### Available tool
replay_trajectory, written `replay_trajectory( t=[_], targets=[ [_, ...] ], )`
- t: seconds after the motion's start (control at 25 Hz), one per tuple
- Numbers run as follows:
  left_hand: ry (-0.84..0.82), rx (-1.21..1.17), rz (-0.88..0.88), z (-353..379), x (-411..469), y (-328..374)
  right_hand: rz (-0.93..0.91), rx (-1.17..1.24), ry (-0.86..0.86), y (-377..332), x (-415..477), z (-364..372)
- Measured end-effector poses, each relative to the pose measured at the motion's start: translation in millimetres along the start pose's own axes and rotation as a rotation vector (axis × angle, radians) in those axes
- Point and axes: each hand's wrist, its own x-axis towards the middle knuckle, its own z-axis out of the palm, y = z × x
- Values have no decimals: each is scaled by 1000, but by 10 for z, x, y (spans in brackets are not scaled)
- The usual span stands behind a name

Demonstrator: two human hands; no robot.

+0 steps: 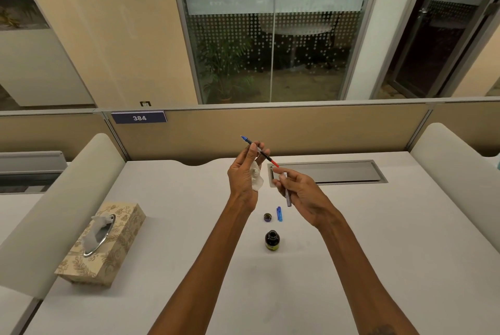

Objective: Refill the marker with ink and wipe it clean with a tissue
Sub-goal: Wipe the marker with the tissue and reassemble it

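Observation:
My left hand (244,175) is raised above the desk and pinches a thin marker refill (260,152) with a blue tip at the upper left and a red end at the lower right. A crumpled white tissue (257,179) is tucked in the same palm. My right hand (300,194) sits just right of it and grips the greyish marker barrel (287,195), which points down. An open dark ink bottle (272,240) stands on the white desk (351,240) below both hands. Its small cap (267,217) and a blue marker cap (279,214) lie just behind it.
A patterned tissue box (104,244) with a tissue sticking out rests at the left of the desk. A grey cable tray lid (328,172) is set into the desk behind my hands. Padded dividers (454,169) flank both sides, and a partition panel closes the back.

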Motion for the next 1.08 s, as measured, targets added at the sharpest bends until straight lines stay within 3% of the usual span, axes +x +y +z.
replay_trajectory(
  t=[0.32,0.8,1.08],
  targets=[
    [33,-4,-24,-62,47,-11,-115,-125,162,-36,-89,-50],
    [26,-32,-42,-88,48,-30,-196,89,88,-3,-62,-107],
    [-2,-37,-71,-83,-24,-61,-242,43,146,24,-44,-59]
  ],
)
